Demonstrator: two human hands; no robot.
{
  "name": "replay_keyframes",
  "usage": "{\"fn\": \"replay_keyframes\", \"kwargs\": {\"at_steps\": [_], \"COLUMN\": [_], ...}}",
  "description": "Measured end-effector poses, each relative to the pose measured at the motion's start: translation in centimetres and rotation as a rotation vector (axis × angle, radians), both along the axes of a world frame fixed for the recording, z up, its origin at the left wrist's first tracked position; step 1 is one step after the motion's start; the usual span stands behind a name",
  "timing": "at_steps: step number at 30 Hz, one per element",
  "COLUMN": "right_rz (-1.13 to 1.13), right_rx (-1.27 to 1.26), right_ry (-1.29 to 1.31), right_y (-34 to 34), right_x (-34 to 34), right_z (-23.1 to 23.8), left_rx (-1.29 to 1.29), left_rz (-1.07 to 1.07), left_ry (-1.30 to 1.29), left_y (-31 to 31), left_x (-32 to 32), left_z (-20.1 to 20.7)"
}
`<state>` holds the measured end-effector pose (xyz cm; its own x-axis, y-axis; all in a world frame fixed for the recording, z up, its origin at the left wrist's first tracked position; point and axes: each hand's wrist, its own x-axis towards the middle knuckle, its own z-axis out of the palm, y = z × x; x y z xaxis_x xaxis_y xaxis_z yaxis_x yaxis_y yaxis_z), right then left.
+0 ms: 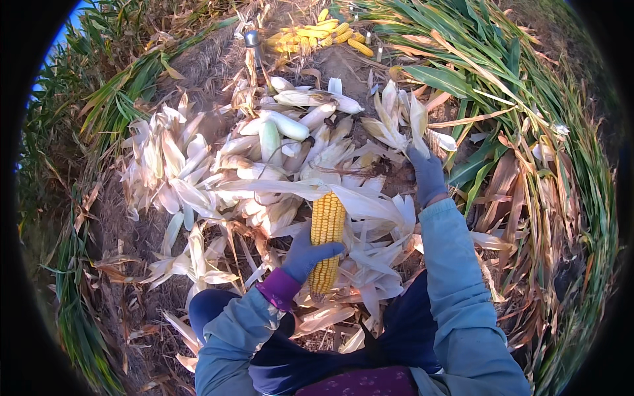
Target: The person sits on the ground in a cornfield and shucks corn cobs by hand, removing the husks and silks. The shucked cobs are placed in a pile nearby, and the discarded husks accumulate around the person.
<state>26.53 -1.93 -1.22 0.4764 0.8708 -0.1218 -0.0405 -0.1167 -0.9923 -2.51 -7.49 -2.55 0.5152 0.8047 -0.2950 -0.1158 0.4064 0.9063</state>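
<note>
My left hand [309,256], in a grey-blue glove, is wrapped round a bare yellow corn cob [327,221] held upright in front of me. Pale husk leaves [370,203] spread out from behind the cob's upper part. Farther off to the right is my right hand [428,177], also gloved, its fingers closed at the base of a dry, pale corn husk [419,124] that points up and away. Part of those fingers is hidden. Between and beyond my hands, a heap of unhusked corn ears [284,124] rests on loose husks.
Peeled yellow cobs [317,36] form a pile at the far side. A bottle with a grey cap [252,39] stands left of it. Discarded husks [168,158] lie to the left. Cut green corn stalks [502,72] lie along the right, with more stalks at the left.
</note>
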Motion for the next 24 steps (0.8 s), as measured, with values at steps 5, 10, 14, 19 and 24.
{"fn": "replay_keyframes", "kwargs": {"at_steps": [5,10,14,19,24], "right_rz": [0.578,0.446,0.622,0.493,0.33], "right_rx": [-0.2,0.006,0.184,0.374,0.473], "right_ry": [-1.246,-0.985,-0.675,-0.776,-0.456], "right_y": [-2.9,-0.9,-2.8,-3.0,-2.5], "right_x": [-2.0,-1.6,-6.3,-9.4,-10.1], "right_z": [-3.5,-1.0,2.8,1.1,0.2], "left_rx": [0.37,0.573,0.511,0.441,0.45], "left_rz": [0.075,0.095,0.074,-0.06,-0.095], "left_ry": [0.272,0.599,0.63,0.641,0.647], "left_y": [0.7,0.5,0.5,0.4,-0.1], "left_x": [-0.5,-0.8,-0.4,0.8,1.6], "left_z": [-1.3,-0.9,-0.2,-0.4,-0.3]}}
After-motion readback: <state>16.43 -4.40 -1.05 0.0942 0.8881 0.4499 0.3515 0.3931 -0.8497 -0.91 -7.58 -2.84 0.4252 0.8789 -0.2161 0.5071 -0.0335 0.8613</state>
